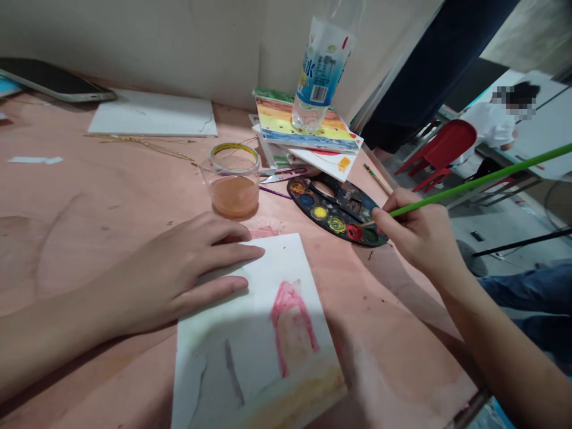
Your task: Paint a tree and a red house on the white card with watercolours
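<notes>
My left hand [179,271] lies flat with fingers stretched out on the upper left corner of a white sheet [250,357] that bears a pink arch shape and yellow and grey strokes. My right hand [417,235] is closed round a green-handled paintbrush [473,183]. The brush tip touches the red paint well of a dark oval palette [337,208] lying to the right of the sheet.
A glass of orange-brown water [233,182] stands behind the sheet. A plastic water bottle [320,71] rests on a stack of painted boards [308,134]. A white board [154,116] and a phone [53,80] lie at the back left. Red chairs [442,149] and a seated person [496,122] are beyond the table's right edge.
</notes>
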A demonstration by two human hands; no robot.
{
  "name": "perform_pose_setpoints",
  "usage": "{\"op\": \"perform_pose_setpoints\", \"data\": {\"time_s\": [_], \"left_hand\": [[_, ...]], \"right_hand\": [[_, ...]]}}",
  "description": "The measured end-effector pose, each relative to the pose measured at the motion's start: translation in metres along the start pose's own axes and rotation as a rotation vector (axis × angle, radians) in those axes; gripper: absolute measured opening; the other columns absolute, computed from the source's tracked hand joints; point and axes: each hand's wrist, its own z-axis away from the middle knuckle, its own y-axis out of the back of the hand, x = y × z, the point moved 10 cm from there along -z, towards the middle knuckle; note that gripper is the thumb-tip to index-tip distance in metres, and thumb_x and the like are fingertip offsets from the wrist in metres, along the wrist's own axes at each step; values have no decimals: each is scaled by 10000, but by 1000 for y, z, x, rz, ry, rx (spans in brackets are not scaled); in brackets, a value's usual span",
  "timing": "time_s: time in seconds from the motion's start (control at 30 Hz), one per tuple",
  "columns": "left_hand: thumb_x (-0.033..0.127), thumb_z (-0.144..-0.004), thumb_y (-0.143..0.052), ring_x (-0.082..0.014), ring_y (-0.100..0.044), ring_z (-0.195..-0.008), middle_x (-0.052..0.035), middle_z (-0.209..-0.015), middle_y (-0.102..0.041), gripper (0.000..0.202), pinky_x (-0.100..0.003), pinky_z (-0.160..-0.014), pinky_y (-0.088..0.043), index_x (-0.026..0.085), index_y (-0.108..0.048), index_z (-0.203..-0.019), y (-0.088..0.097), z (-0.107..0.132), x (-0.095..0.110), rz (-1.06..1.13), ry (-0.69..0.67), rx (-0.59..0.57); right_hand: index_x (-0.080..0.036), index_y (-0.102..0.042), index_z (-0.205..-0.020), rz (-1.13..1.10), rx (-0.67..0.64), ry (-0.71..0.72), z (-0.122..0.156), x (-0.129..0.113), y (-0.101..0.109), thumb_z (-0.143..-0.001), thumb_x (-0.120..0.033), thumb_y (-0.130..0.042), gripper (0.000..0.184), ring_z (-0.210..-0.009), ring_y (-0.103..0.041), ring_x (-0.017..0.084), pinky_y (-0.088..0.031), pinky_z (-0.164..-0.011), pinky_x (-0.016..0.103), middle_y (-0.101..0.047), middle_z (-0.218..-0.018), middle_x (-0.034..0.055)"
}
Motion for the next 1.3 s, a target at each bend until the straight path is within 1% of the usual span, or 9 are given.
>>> {"op": "perform_pose_setpoints", "data": {"time_s": [0.07, 0.17, 0.27, 0.37, 0.6, 0.8, 0.97, 1.1, 1.3], "left_hand": [[543, -1108, -460, -272, -676, -1201, -35, -1358, -741, 400, -412, -1013, -518, 378, -733, -1351, 0, 0, 1, -4, -29, 2], [547, -1125, -430, -262, -664, -1229, -39, -1382, -728, 414, -418, -1026, -511, 373, -722, -1361, -2, 0, 0, -9, -13, -8], [541, -1134, -416, -261, -648, -1265, -50, -1402, -717, 426, -422, -1054, -506, 359, -716, -1374, -2, 1, 1, -9, 15, -19], [535, -1121, -458, -264, -659, -1236, -49, -1378, -731, 404, -425, -1055, -511, 361, -726, -1368, 0, 1, 1, -10, 16, -17], [537, -1074, -521, -271, -686, -1185, -28, -1353, -742, 386, -407, -1003, -516, 391, -725, -1367, -2, -2, -3, 2, -39, -32], [565, -1092, -476, -274, -677, -1216, -10, -1355, -744, 401, -404, -1044, -501, 387, -748, -1327, 0, 0, -2, 19, 40, 8], [600, -1101, -430, -273, -671, -1228, -15, -1366, -742, 443, -406, -1049, -501, 384, -744, -1326, 0, 0, 0, 1, 44, -7], [590, -1109, -413, -261, -666, -1229, -5, -1368, -733, 448, -383, -1048, -489, 376, -747, -1318, 1, -1, 1, -1, 31, 1], [604, -1090, -453, -286, -660, -1242, -11, -1374, -734, 437, -400, -1060, -503, 387, -751, -1325, -1, 0, -2, 9, 47, -3]], "right_hand": [[-257, -512, -647, 20, 20, -3, -1, 0, 4, -883, -252, -620, 260, -534, -472, 158, -313, -560, 335, -516, -572, -24], [-259, -497, -661, 53, 31, -24, -1, 5, 7, -909, -245, -620, 277, -510, -431, 151, -289, -554, 335, -473, -544, -39], [-258, -532, -682, 64, 0, -36, -2, 11, 2, -923, -268, -624, 259, -516, -486, 161, -318, -563, 331, -537, -555, -29], [-261, -534, -679, 52, -36, -37, -3, 12, -2, -928, -287, -609, 261, -527, -526, 175, -354, -570, 327, -570, -558, -19], [-263, -525, -659, 18, -35, -58, -4, 9, -2, -915, -289, -580, 263, -528, -523, 171, -376, -579, 325, -563, -552, -20], [-263, -504, -641, -2, -22, -83, -3, 11, -1, -919, -264, -596, 292, -525, -524, 172, -387, -584, 326, -567, -541, -22], [-260, -527, -646, -11, -28, -101, -3, 16, -1, -911, -257, -612, 279, -500, -520, 167, -368, -561, 324, -574, -516, -29], [-254, -547, -652, -34, -7, -112, -3, 20, 0, -920, -265, -609, 275, -513, -535, 163, -394, -576, 324, -603, -547, -23], [-256, -530, -617, -47, -21, -129, -3, 22, -1, -910, -281, -623, 308, -497, -524, 163, -385, -563, 319, -587, -506, -24]]}}
